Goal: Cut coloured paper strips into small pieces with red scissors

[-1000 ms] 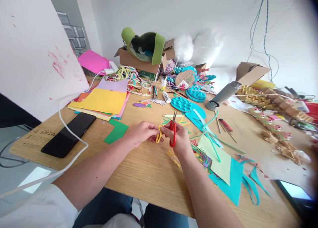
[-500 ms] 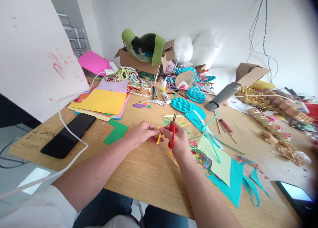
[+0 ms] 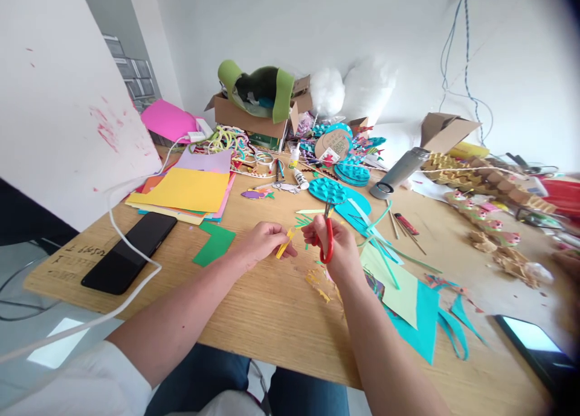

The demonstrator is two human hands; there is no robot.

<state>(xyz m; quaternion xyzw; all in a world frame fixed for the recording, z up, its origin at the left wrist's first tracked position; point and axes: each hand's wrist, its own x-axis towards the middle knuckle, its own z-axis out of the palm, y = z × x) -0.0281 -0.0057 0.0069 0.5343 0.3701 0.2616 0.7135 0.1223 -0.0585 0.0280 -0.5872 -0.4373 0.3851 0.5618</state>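
Note:
My left hand pinches a narrow yellow paper strip between thumb and fingers, over the middle of the table. Just to its right, my right hand is closed round red-handled scissors, whose blades point away from me. The two hands are a little apart, and the blades do not touch the strip. Beyond them lie thin green paper strips, partly hidden by my right hand. Yellow paper scraps are on the wood beside my right wrist. A green paper piece lies left of my left hand.
Coloured sheets and a black phone lie at the left, crossed by a white cable. Right are pale green paper, turquoise paper and a grey bottle. A cardboard box stands behind.
My right hand has moved away to the right with the scissors, parting from my left hand. The yellow strip stays in my left hand, now tilted. The view has shifted slightly.

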